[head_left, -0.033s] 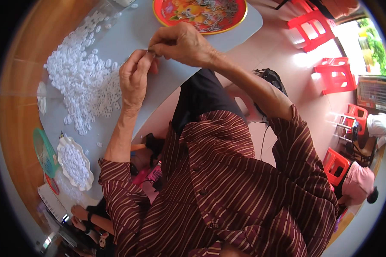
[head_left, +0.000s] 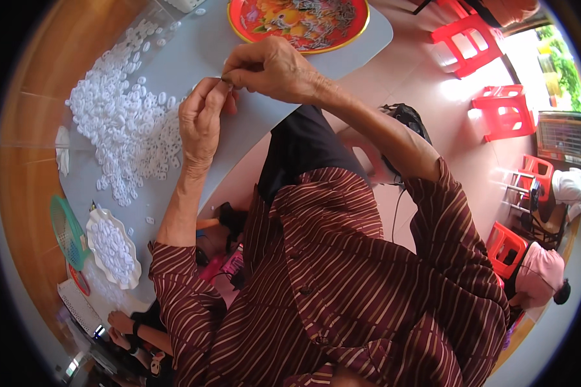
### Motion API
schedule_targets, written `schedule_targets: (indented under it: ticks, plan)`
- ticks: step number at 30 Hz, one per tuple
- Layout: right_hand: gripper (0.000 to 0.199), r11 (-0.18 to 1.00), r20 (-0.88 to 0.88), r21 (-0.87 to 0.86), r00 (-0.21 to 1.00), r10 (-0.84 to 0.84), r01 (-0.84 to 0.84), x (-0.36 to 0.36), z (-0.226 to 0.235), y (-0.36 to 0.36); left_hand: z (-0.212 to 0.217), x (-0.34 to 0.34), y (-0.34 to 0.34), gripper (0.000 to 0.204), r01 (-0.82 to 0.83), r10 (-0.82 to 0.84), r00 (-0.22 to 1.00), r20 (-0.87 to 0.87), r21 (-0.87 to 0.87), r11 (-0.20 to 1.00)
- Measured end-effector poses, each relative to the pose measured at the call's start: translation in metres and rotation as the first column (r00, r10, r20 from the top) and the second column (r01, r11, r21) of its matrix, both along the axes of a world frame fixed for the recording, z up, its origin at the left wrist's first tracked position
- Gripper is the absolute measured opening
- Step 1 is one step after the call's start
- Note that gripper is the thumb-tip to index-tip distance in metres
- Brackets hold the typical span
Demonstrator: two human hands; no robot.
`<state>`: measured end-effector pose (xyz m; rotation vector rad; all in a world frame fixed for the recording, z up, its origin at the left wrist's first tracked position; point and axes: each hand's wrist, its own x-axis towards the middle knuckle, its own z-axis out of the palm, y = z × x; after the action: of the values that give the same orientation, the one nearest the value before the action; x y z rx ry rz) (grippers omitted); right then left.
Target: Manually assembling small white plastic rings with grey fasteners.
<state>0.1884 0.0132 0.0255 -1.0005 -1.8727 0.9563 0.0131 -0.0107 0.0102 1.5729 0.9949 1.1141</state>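
Over the grey table (head_left: 206, 48), my left hand (head_left: 202, 119) and my right hand (head_left: 274, 68) meet with their fingertips pinched together. Whatever is between them is too small and too covered by fingers to name. A wide heap of small white oval plastic pieces (head_left: 119, 109) spreads on the table to the left of my left hand. Just beyond my right hand lies a red round tray (head_left: 255, 33) with a yellow rim and a fruit pattern, scattered with many small grey metal pieces (head_left: 323, 22).
A white scalloped dish (head_left: 128, 278) of white pieces and a green basket (head_left: 64, 232) stand at the lower left. Another person's hand (head_left: 119, 320) is near them. Red stools (head_left: 468, 45) stand on the floor to the right, with seated people (head_left: 539, 274) farther off.
Both hands stay in the same pinch, with only a slight shift of the fingers. The view has tilted a little, so the tray appears slightly lower.
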Motion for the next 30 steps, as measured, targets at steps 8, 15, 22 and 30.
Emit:
schedule_targets:
  ticks: [8, 15, 22, 30]
  plan:
    - [0.015, 0.904, 0.234, 0.417, 0.949, -0.210, 0.097, 0.049, 0.013, 0.047, 0.000, 0.005, 0.000, 0.021, 0.010, -0.011, 1.000, -0.002, -0.028, 1.000]
    - [0.016, 0.902, 0.468, 0.422, 0.874, -0.131, -0.090, 0.049, 0.013, 0.096, -0.001, 0.002, 0.002, 0.020, 0.024, -0.025, 0.998, -0.057, -0.018, 1.000]
    - [0.014, 0.873, 0.500, 0.464, 0.858, -0.119, -0.149, 0.060, 0.019, 0.094, 0.000, 0.004, 0.000, 0.018, 0.032, -0.031, 0.996, -0.083, 0.008, 0.999]
    - [0.012, 0.945, 0.509, 0.324, 0.850, -0.140, -0.038, 0.054, 0.037, 0.089, 0.002, 0.002, 0.000, 0.017, 0.023, -0.023, 0.995, -0.102, -0.008, 1.000]
